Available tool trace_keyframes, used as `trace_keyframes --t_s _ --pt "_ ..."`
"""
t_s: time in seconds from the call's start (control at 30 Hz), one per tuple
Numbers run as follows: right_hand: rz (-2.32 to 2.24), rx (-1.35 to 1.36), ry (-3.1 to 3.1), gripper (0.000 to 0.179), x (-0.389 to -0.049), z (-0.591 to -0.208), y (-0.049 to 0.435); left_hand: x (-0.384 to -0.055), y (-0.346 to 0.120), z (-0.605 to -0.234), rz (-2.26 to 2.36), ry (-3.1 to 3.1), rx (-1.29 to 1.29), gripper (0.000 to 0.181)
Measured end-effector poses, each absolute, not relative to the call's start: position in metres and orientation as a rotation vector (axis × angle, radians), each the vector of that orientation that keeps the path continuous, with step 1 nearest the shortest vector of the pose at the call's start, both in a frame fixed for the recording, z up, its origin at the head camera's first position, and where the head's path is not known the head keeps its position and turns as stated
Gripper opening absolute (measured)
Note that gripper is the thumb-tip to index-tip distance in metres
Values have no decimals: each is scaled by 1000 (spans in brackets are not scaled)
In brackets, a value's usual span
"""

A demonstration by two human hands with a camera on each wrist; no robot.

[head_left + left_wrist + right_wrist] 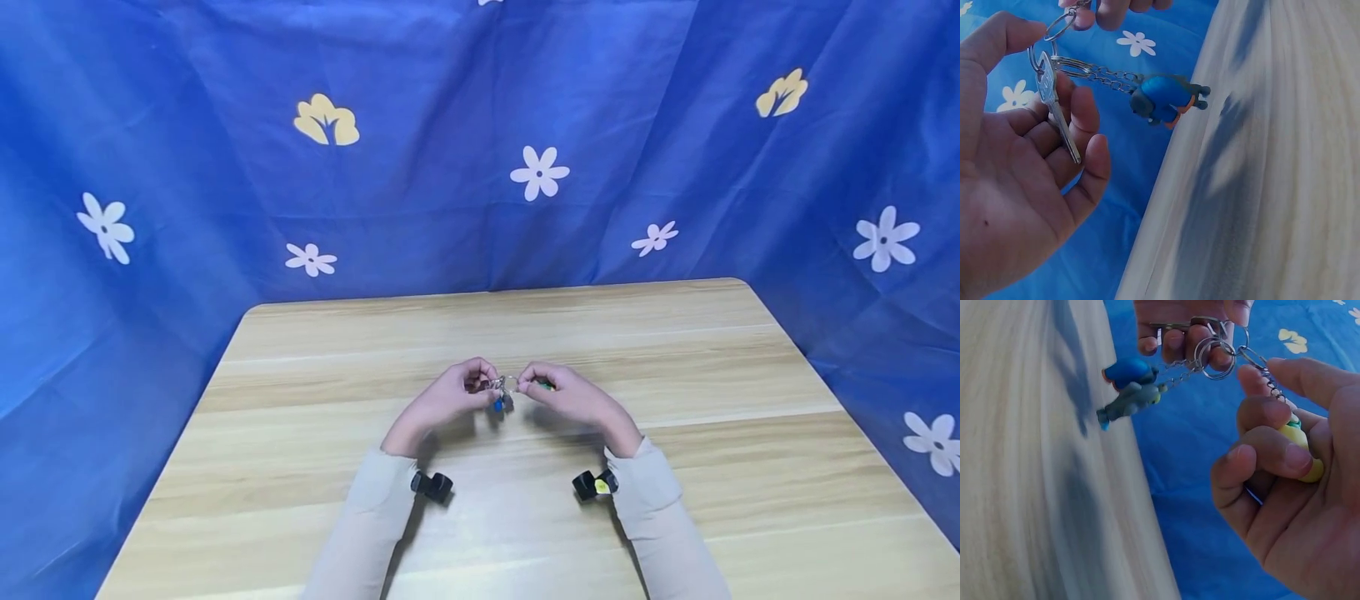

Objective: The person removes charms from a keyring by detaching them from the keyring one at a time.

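Note:
Just above the middle of the table, both hands hold one bunch of linked key rings [1216,359]. My left hand [457,392] pinches a ring at its side, and a silver key [1057,115] hangs across its curled fingers. On the other side, thumb and forefinger of my right hand [566,393] pinch a smaller ring with a short chain. That chain leads to a yellow charm with a green top [1297,434], tucked under the right hand's curled fingers. Between the hands dangle a blue figure charm [1163,97] and a grey fish-like charm [1132,400] on chains.
A light wood-grain table [300,500] spreads beneath the hands. Blue cloth [420,208] with white and yellow flower prints surrounds its back and sides. Small black devices [432,486] are strapped at both wrists over pale sleeves.

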State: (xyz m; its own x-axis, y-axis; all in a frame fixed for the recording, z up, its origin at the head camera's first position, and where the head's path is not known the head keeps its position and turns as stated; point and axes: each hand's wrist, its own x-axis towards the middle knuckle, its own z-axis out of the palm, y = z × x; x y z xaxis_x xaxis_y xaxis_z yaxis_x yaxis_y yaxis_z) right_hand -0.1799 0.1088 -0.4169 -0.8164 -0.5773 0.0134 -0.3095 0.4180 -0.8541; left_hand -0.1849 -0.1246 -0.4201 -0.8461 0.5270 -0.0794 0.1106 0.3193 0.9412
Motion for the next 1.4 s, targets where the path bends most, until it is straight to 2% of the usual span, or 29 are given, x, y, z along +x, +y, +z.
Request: trace_keyframes --t_s 0.47,1.4 --pt "-1338 -922 2359 23 -180 -405 107 -191 -122 -408 1549 2214 639 21" --pt "-1240 -925 2455 25 -164 -400 101 -177 -125 -406 1542 2234 641 22"
